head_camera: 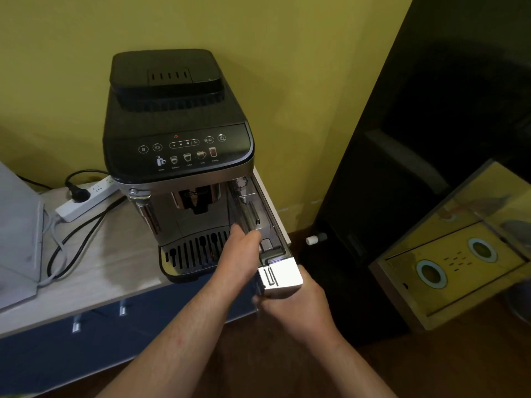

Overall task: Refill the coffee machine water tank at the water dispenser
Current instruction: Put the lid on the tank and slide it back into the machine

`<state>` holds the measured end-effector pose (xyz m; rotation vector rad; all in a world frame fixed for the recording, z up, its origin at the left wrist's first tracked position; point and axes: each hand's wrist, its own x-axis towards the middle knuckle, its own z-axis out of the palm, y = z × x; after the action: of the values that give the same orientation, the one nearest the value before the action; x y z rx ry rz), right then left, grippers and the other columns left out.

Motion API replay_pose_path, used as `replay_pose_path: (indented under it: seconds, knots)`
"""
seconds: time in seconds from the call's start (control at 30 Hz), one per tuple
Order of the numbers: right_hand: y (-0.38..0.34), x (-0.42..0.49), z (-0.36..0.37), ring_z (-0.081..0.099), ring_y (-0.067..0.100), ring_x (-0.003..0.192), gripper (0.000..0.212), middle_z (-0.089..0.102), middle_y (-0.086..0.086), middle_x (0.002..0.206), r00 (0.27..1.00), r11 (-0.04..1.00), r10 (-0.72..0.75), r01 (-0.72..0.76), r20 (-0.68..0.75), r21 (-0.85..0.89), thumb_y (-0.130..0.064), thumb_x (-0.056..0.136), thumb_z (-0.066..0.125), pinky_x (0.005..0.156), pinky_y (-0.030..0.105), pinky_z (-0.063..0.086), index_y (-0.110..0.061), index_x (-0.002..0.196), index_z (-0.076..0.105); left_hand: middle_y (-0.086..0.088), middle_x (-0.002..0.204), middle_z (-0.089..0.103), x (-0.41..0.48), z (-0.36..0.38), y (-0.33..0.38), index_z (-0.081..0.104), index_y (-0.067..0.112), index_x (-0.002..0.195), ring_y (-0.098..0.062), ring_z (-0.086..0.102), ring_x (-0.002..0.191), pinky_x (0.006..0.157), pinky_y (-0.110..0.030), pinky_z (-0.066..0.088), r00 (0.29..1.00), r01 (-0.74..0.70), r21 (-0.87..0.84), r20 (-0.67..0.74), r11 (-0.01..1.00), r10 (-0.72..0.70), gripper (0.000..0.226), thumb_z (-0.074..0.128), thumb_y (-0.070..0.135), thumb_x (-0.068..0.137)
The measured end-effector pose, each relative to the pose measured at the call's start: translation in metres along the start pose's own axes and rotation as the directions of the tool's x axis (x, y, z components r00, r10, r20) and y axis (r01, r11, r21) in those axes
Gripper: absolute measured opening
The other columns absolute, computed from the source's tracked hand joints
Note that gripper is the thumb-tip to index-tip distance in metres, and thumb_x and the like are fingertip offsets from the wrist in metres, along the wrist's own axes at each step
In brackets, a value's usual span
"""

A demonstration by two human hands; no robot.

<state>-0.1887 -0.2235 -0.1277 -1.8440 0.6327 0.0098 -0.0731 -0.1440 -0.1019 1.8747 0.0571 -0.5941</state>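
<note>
A black and silver coffee machine (178,139) stands on a pale wooden cabinet top (94,262). Its clear water tank (255,214), with a silver front end, juts out forward from the machine's right side. My left hand (244,248) grips the tank's top edge near the drip tray, fingers curled over it. My right hand (293,303) holds the tank's silver front from below and the side. No water dispenser is in view.
A white power strip (86,199) with black cables lies left of the machine. A grey appliance (17,234) sits at the far left. Blue drawers (86,340) are below the top. A dark cabinet (416,139) and a yellow box (459,254) stand at the right.
</note>
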Motion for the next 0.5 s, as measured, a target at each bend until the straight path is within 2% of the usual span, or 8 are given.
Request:
replay_pose_path:
  seconds: [0.07,0.17,0.23,0.27,0.37,0.43,0.5]
  knots:
    - [0.002,0.005,-0.005,0.066,0.001,0.088,0.058,0.067,-0.012,0.097,0.998,0.999,-0.009,0.01,0.058,-0.03,-0.024,0.061,0.091,0.065,0.015,0.055,-0.034,0.108,0.057,-0.02,0.135,0.05,0.0,-0.001,-0.001,0.037,-0.002,0.146,-0.023,0.05,0.106,0.078,-0.033,0.034,1.0,0.009,0.006,0.011,1.0,-0.009,0.055,0.044,0.024,0.098]
    - [0.001,0.013,-0.022,0.064,0.001,0.1,0.061,0.068,-0.013,0.105,0.987,0.991,-0.036,0.055,0.158,-0.122,-0.025,0.065,0.089,0.083,0.022,0.056,-0.033,0.117,0.059,-0.019,0.14,0.05,0.0,-0.001,-0.003,0.037,0.004,0.147,-0.031,0.053,0.121,0.091,-0.038,0.042,0.999,0.001,-0.002,0.038,1.0,-0.001,0.066,0.048,0.039,0.092]
    - [-0.002,0.016,-0.034,0.063,0.004,0.105,0.061,0.068,-0.01,0.11,0.973,0.984,-0.05,0.087,0.227,-0.156,-0.022,0.068,0.087,0.087,0.026,0.056,-0.029,0.122,0.059,-0.012,0.139,0.057,0.0,-0.002,-0.009,0.038,0.016,0.147,-0.032,0.057,0.124,0.105,-0.049,0.045,0.999,-0.003,-0.077,0.052,0.997,0.007,0.086,0.053,0.06,0.075]
    - [-0.004,0.018,-0.039,0.063,0.005,0.106,0.06,0.068,-0.008,0.112,0.966,0.981,-0.053,0.099,0.253,-0.17,-0.021,0.069,0.086,0.088,0.03,0.057,-0.027,0.123,0.06,-0.009,0.138,0.06,0.001,-0.002,-0.014,0.041,0.022,0.145,-0.03,0.059,0.124,0.108,-0.054,0.044,0.998,-0.011,-0.119,0.061,0.993,0.018,0.092,0.055,0.07,0.068]
    - [-0.007,0.022,-0.046,0.065,0.006,0.102,0.056,0.069,-0.008,0.11,0.95,0.977,-0.055,0.115,0.308,-0.18,-0.018,0.071,0.085,0.087,0.032,0.058,-0.026,0.122,0.061,-0.001,0.134,0.065,0.0,-0.003,-0.031,0.052,0.034,0.138,-0.026,0.06,0.125,0.108,-0.055,0.043,0.997,-0.026,-0.208,0.062,0.978,0.04,0.088,0.048,0.088,0.069]
    - [-0.006,0.024,-0.047,0.066,0.005,0.101,0.053,0.07,-0.009,0.108,0.938,0.977,-0.065,0.13,0.34,-0.171,-0.017,0.073,0.084,0.087,0.031,0.058,-0.027,0.121,0.063,0.004,0.137,0.062,-0.017,-0.003,-0.037,0.051,0.031,0.141,-0.013,0.056,0.13,0.11,-0.045,0.044,0.997,-0.067,-0.234,0.01,0.97,0.071,0.075,0.042,0.079,0.085]
    - [-0.002,0.026,-0.046,0.066,0.002,0.097,0.053,0.07,-0.014,0.103,0.923,0.977,-0.089,0.155,0.375,-0.149,-0.016,0.073,0.084,0.087,0.027,0.057,-0.029,0.12,0.062,0.019,0.13,0.057,-0.046,0.002,-0.042,0.047,0.028,0.142,0.016,0.055,0.115,0.099,-0.02,0.047,0.982,-0.171,-0.251,-0.118,0.953,0.145,0.041,0.04,0.044,0.105]
